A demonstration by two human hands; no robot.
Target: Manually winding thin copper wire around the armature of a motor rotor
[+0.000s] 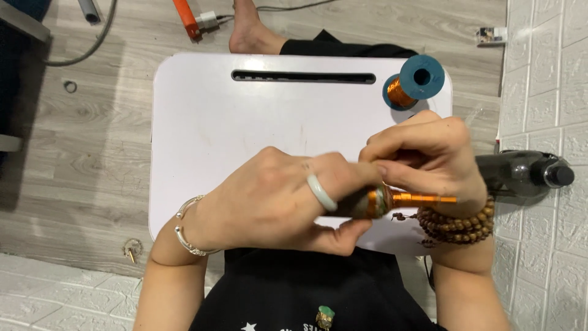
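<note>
We held a small dark cylinder wound with copper wire [392,200] over the near edge of the white worktop [202,122], at about five o'clock on its surface. Our left hand [288,196] was closed around the dark rounded end, thumb underneath, a pale ring on one finger. Our right hand [429,156] was pinched narrow over the orange winding, fingertips touching the wire just beside the left thumb.

We judged the piece light and stiff, but its thin wire looked easily kinked or scratched, so the solid dark end seemed the safer place to grip, with only a gentle touch on the coils.

A teal spool of copper wire [413,81] stood at one o'clock. A dark bottle [520,173] lay on the floor at three o'clock.
</note>
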